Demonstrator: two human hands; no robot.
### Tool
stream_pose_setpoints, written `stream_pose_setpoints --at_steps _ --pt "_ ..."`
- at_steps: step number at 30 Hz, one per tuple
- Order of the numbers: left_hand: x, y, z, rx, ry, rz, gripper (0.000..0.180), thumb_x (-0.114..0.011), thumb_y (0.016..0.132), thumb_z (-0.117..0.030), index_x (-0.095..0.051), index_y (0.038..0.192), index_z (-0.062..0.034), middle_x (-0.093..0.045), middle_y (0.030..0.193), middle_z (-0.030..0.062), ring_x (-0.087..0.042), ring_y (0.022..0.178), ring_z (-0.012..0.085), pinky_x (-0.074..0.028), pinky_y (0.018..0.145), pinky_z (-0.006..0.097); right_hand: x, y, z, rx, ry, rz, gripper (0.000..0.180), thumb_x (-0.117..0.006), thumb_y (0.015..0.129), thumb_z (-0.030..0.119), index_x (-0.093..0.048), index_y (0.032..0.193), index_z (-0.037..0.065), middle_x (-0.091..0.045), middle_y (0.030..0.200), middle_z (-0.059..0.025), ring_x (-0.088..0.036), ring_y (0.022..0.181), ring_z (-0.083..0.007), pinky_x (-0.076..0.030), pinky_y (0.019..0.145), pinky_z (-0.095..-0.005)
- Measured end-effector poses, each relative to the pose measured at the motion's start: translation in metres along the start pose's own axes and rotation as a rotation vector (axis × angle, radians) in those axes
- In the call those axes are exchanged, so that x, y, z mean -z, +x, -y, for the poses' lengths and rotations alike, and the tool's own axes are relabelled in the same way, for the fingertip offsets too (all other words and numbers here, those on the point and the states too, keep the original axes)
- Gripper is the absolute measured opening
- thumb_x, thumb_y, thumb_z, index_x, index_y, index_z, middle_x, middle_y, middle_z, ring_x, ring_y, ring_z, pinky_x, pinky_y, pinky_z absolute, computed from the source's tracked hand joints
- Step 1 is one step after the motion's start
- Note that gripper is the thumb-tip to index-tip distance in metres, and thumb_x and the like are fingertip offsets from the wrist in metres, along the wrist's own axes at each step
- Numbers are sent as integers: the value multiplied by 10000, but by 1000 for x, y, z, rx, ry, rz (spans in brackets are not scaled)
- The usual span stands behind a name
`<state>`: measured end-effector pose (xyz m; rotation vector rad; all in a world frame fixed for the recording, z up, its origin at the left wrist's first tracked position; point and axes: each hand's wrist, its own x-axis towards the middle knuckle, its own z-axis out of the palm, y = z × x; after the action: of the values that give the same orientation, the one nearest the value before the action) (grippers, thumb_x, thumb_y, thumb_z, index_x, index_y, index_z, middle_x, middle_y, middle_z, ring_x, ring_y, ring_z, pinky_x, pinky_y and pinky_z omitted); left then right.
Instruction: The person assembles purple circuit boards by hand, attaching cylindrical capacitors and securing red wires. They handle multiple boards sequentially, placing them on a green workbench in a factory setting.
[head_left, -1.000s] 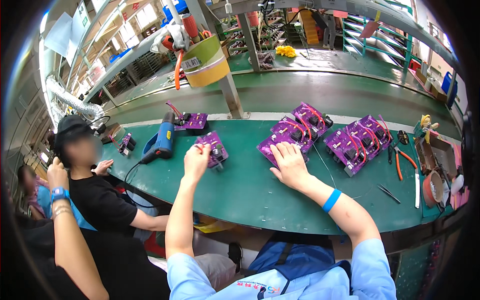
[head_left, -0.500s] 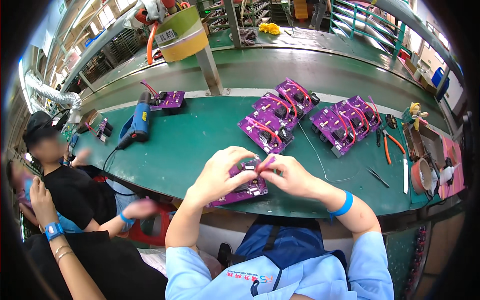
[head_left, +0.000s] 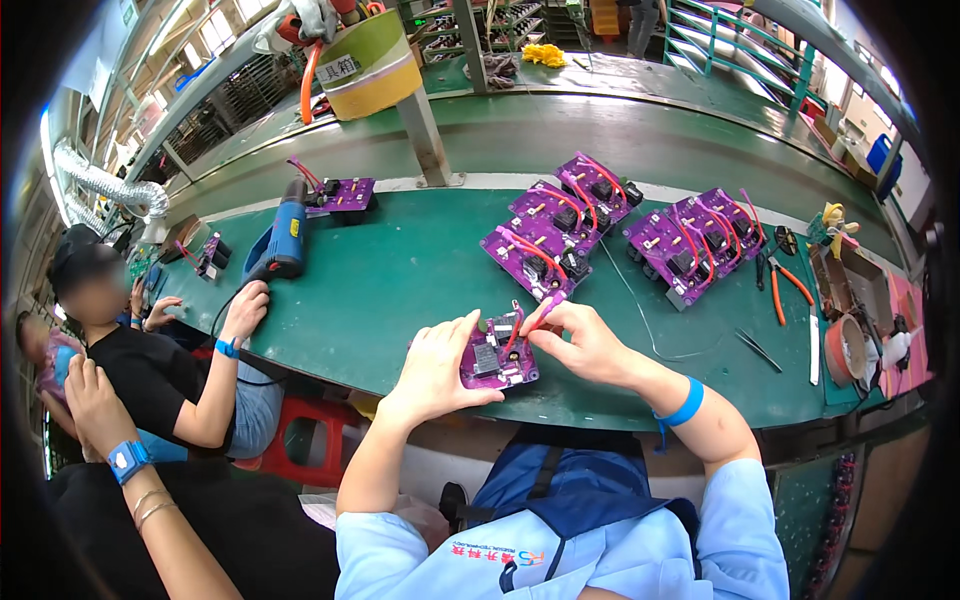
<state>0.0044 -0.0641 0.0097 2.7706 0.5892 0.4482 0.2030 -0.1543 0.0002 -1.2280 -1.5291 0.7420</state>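
A purple circuit board [head_left: 510,378] with black and grey parts lies near the front edge of the green bench. Along its left side my left hand [head_left: 436,368] grips it, thumb at the near edge and fingers at the far one. My right hand [head_left: 583,347] is closed in a pinch on a red wire [head_left: 517,332] that rises from the board's right part. A pink-purple sleeve [head_left: 548,306] on the wire sticks up past my fingertips.
Several similar boards with red wires [head_left: 545,225] stand beyond my hands and to the right [head_left: 690,240]. Tweezers [head_left: 758,350] and orange-handled pliers [head_left: 793,285] lie at right. At left, a co-worker's hand [head_left: 245,308] is beside a blue heat gun [head_left: 288,235].
My left hand has drawn left from the wire to the board's side, uncovering more of the board. My right hand has shifted slightly right. The co-worker's hand has moved up to the heat gun.
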Motion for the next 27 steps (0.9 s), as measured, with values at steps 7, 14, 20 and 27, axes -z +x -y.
stream_pose_setpoints --at_steps 7,14,20,27 --pt "-1 0 -1 -20 29 -12 931 -770 490 -403 -357 1212 14 -488 1097 168 -474 1025 297 -341 877 402 -3 -2 0 77 26 -35 124 -533 798 99 -566 862 -1 -536 757 -68 -500 627 -139 -411 570 -264" --pt "-2 1 -1 34 11 -13 918 -774 490 -385 -361 1221 -15 -497 1092 166 -480 1014 301 -338 876 400 -13 9 2 256 -54 -147 97 -565 778 86 -577 761 -9 -550 712 -105 -561 622 -240 -441 558 -311" --pt "-2 -2 -6 10 3 -70 889 -778 480 -355 -379 1199 -16 -508 1072 154 -491 998 295 -343 862 394 -21 -4 4 367 -10 -239 33 -586 749 31 -584 731 4 -548 692 -109 -553 579 -237 -436 514 -305" --pt "-10 -12 -23 -71 162 -196 876 -777 427 -366 -421 1129 19 -482 1060 156 -467 965 305 -350 823 408 0 -23 25 314 -158 80 117 -598 721 29 -559 832 22 -569 746 -104 -573 629 -258 -461 555 -317"
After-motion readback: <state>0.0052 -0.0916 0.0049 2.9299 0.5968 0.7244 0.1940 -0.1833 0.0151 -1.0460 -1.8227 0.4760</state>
